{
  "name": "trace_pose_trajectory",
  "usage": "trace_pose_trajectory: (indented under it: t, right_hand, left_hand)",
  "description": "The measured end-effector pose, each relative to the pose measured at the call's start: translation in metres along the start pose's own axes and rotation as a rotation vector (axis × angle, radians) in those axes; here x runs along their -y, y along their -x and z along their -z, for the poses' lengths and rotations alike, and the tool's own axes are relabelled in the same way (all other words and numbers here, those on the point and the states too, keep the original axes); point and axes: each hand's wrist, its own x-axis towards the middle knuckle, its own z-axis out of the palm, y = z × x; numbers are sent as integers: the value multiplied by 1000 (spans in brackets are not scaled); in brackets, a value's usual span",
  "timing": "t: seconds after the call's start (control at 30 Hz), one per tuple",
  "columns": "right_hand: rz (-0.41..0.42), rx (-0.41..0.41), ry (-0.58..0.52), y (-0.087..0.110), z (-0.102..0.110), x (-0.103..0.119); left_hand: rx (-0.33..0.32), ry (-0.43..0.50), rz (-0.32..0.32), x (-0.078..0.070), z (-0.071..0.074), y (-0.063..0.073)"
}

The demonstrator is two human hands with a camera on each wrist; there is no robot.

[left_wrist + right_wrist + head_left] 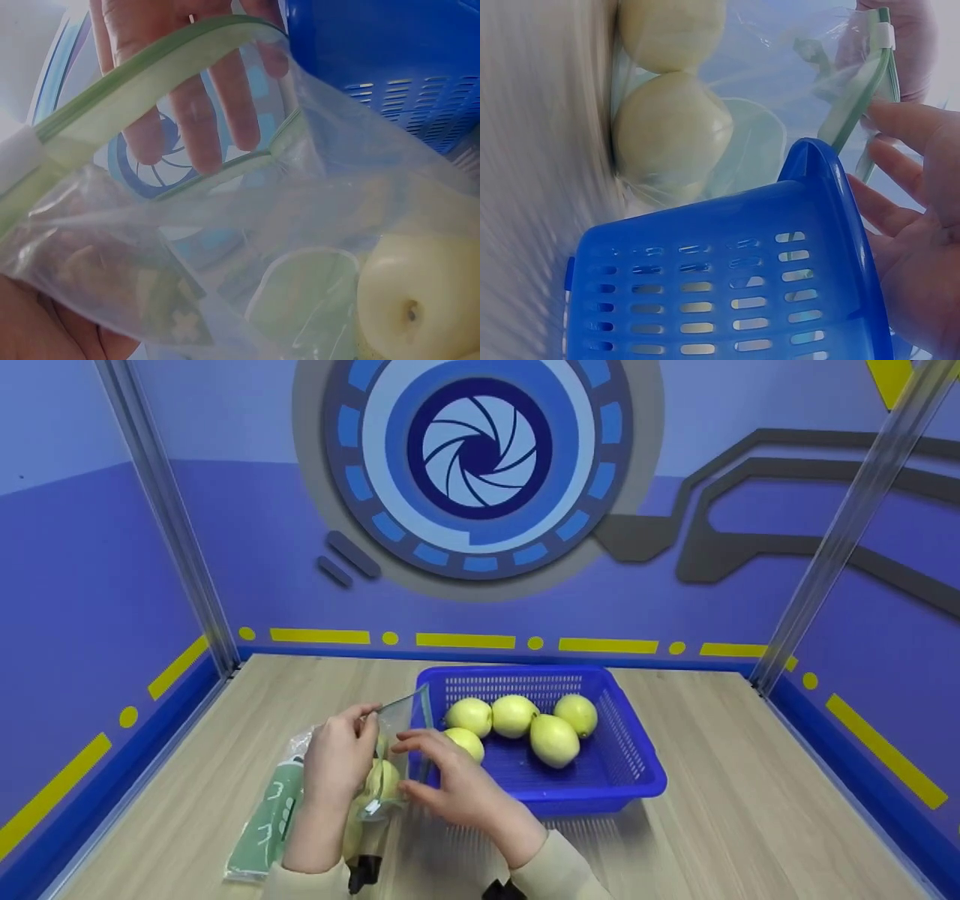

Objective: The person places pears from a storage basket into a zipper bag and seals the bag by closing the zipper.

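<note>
A clear zip bag [403,718] with a green seal and white slider stands on the table. My left hand [335,757] grips its rim on the slider side. The fingers of my right hand [461,784] are extended and reach into the bag's mouth, as the left wrist view shows. Pale yellow pears lie inside the bag; the right wrist view shows a lower pear [671,135] touching an upper pear [671,34]. To the right, a blue perforated basket [637,761] holds several more pears [555,741]. My right forearm crosses the basket's near left corner.
A green-and-clear plastic packet [262,825] lies left of my left forearm. Blue patterned walls [255,547] enclose the wooden table [750,795] at the back and both sides. Metal posts [169,517] stand at the back corners.
</note>
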Motion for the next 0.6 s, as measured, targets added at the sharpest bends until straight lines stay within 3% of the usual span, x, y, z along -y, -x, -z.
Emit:
trace_pose_trajectory:
  t: [0.6]
  right_hand:
    - [22,-42,7,1,5,-5]
  left_hand:
    - [-4,-10,2,0,0,0]
